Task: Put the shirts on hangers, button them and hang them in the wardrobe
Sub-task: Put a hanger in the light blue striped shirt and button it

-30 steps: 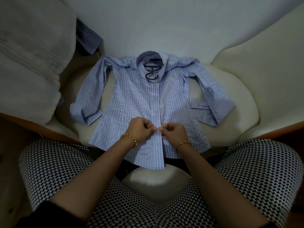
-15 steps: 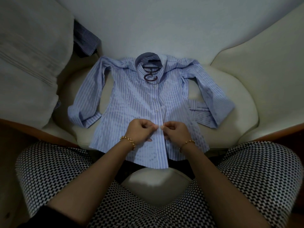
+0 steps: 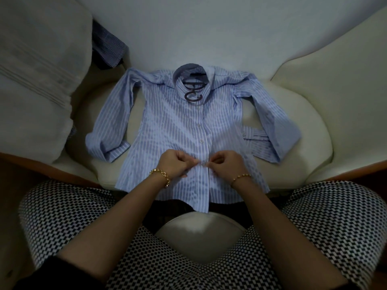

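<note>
Mid-buttoning: my left hand [image 3: 173, 164] and right hand [image 3: 225, 164], fingers curled, each pinch a front edge low on the blue striped shirt [image 3: 167, 126], flat on the cream cushion [image 3: 303, 126], hanger [image 3: 193, 92] at its far collar; next, I reckon, the button needs easing through.

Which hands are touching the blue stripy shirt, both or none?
Touching, both. The head view shows the left hand and right hand pinching the front edges of the blue striped shirt where they meet.
</note>
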